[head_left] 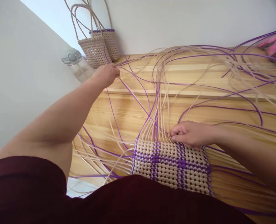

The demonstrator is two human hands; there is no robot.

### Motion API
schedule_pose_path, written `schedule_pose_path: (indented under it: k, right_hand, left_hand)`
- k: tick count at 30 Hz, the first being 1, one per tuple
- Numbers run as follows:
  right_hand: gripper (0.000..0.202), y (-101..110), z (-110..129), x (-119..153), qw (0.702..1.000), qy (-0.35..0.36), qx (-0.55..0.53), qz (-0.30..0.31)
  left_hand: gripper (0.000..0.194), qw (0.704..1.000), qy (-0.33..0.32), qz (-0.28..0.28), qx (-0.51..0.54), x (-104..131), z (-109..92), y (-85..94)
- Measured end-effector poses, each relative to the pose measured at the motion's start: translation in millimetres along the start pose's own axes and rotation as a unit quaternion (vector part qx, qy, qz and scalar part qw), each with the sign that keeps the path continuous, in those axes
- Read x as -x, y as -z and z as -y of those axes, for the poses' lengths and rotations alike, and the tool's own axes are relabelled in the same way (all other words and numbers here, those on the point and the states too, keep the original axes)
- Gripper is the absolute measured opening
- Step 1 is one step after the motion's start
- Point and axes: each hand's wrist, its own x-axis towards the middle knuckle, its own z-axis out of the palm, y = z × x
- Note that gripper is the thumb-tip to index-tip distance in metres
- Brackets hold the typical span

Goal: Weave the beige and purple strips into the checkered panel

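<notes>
A woven panel (pixel 168 161) of beige and purple plastic cord lies on the wooden surface close to my body, its lower part hidden by my dark red clothing. My left hand (pixel 107 74) is raised far to the upper left, closed on a purple cord (pixel 134 96) that runs taut down toward the panel's upper edge. At that edge my right hand (pixel 186 133) is closed, fingers pinched together by the base of the loose cords. What exactly the right fingers grip is hidden. Beige cords (pixel 162 115) fan upward from the panel, left of my right hand.
Two woven bags (pixel 94 51) with tall handles stand against the wall at the back left, beside a clear bottle (pixel 78 65) with a grey lid. Long loose purple and beige cords (pixel 198 46) sprawl across the back. A pink and grey bundle (pixel 275 46) sits at the far right.
</notes>
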Motion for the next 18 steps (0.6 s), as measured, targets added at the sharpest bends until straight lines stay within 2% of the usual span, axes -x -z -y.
schedule_pose_path:
  k: [4, 6, 8, 10, 13, 18]
  right_hand:
    - [0.02, -1.8, -0.6, -0.8, 1.0, -0.001, -0.017, -0.007]
    - [0.023, -3.5, -0.8, -1.0, 0.999, 0.006, -0.03, -0.013]
    - [0.025, -5.4, -1.7, -1.6, 0.999, 0.01, -0.044, -0.02]
    - [0.025, -6.9, -3.3, -3.1, 0.998, 0.006, -0.055, -0.03]
    - [0.023, -8.2, -5.7, -6.1, 0.997, -0.001, -0.064, -0.032]
    - [0.023, -9.3, -7.8, -7.0, 0.997, 0.001, -0.063, -0.036]
  left_hand:
    - [0.026, 0.991, 0.094, -0.056, 0.076, -10.3, 33.8, 5.4]
    - [0.015, 0.973, 0.174, -0.06, 0.143, -3.2, 53.4, 7.0]
    - [0.009, 0.962, 0.214, -0.064, 0.156, 9.7, 72.2, 8.4]
    - [0.014, 0.958, 0.228, -0.068, 0.159, 23.3, 86.3, 9.9]
    - [0.027, 0.954, 0.233, -0.077, 0.174, 33.8, 95.8, 13.0]
    - [0.011, 0.947, 0.178, -0.076, 0.256, 18.0, 95.7, 30.5]
